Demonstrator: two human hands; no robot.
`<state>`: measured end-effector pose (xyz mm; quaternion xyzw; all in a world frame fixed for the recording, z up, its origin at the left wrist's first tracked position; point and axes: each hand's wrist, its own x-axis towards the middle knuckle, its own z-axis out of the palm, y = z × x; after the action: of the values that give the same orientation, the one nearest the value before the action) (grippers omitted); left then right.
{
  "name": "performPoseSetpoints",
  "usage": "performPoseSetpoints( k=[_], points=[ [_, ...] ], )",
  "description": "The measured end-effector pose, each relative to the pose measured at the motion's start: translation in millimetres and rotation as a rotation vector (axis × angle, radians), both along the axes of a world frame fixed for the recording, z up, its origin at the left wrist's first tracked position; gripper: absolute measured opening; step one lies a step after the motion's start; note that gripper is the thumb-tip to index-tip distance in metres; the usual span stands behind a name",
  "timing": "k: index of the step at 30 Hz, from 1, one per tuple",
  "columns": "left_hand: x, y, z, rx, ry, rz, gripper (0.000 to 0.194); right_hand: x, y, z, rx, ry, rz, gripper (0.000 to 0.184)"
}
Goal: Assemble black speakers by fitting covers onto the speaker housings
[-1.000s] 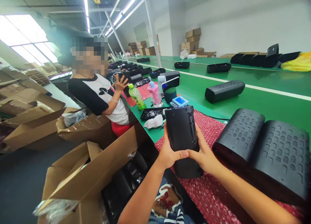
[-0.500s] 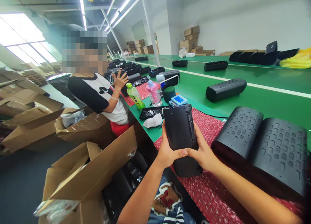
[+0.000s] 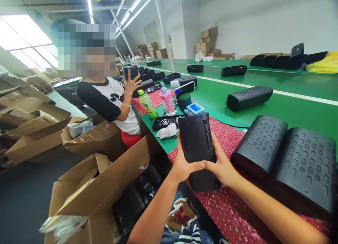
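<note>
Both of my hands grip a black plastic speaker housing, held upright above red bubble wrap. My left hand wraps its left side, and my right hand wraps its right side. The two thumbs meet across the face toward me; the fingers behind are partly hidden. To the right, two larger black housings with a pattern of raised tabs lie side by side on the wrap. Just beyond the held housing are a blue-framed device with a lit screen and a crumpled white cloth.
A green bottle, a pink-topped bottle and a propped phone stand on the green bench. Another black speaker lies on the green conveyor. Open cardboard boxes crowd the left. A co-worker sits beyond, holding a black part.
My hands and the housing stay almost still. The co-worker has leaned slightly, and a black part now shows in their raised hand. The view has shifted a little.
</note>
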<state>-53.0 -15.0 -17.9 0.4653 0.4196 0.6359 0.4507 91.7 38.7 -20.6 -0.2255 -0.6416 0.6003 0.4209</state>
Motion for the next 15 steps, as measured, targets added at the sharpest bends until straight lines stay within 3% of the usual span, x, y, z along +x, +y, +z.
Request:
performPoseSetpoints(
  k=[15],
  points=[
    [-0.3, 0.8, -1.6, -0.011, 0.018, 0.003, 0.144, 0.0, 0.5, -3.7, -0.017, -0.02, -0.011, 0.101]
  ],
)
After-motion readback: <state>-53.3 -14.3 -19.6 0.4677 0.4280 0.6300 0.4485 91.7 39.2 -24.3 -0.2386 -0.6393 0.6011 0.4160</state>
